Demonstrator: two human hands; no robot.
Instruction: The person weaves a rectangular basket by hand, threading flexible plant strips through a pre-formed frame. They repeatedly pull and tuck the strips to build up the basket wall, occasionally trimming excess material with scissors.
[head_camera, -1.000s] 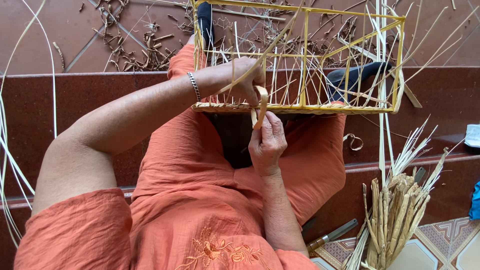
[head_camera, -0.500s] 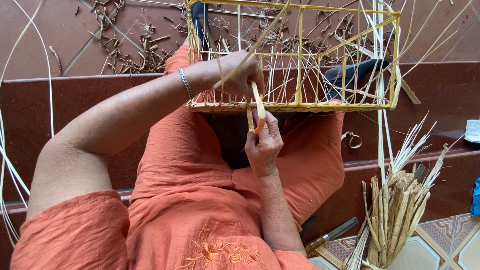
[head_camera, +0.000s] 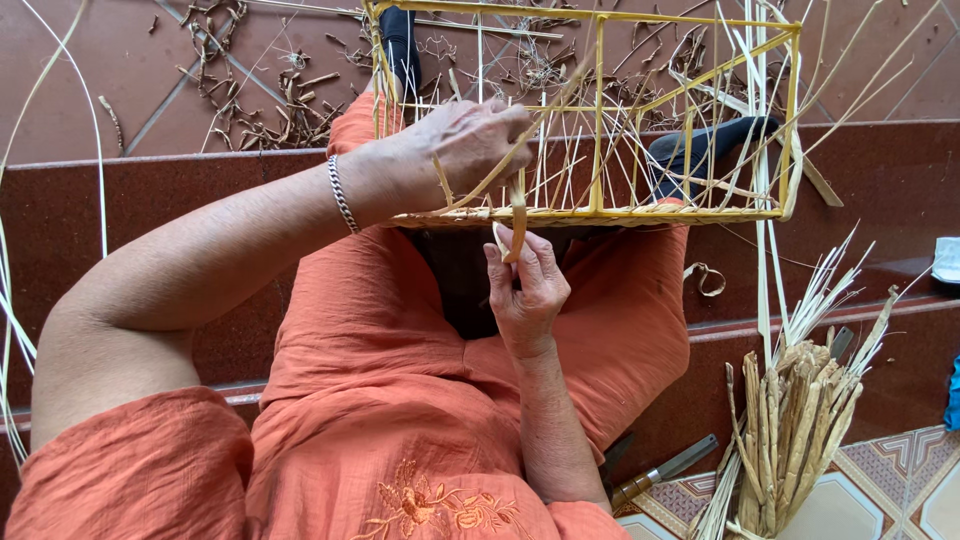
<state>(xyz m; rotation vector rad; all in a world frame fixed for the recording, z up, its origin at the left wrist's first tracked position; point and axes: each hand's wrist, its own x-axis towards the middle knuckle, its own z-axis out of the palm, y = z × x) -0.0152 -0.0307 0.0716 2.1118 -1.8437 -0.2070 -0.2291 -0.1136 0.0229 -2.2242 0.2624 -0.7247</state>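
While the left hand (head_camera: 470, 140) closes over the near corner of the yellow wire frame (head_camera: 600, 212) and steadies it on the lap, the right hand (head_camera: 525, 290) pinches a flat pale strip (head_camera: 517, 215) just under the lower rail, with thumb and fingers closed narrowly on its end. I judge that the step in hand is the weaving of this strip around the bottom rail of the frame, among the thin upright canes (head_camera: 560, 160) that already stand inside it. The next move seems to call for a firm pull on the strip, so that it lies tight against the rail, and for the left grip to keep the frame from tilting. The frame rests on the knees, above the orange clothing, and its far side reaches over the red tiled floor (head_camera: 130, 60), where dry scraps (head_camera: 265, 105) lie scattered. The left fingers are partly behind the wires, so I cannot tell whether they also hold a cane. A bundle of split cane (head_camera: 795, 420) stands at the right, and a knife (head_camera: 665, 470) lies near it, half covered by the leg. The top of the frame is cut off by the picture edge.
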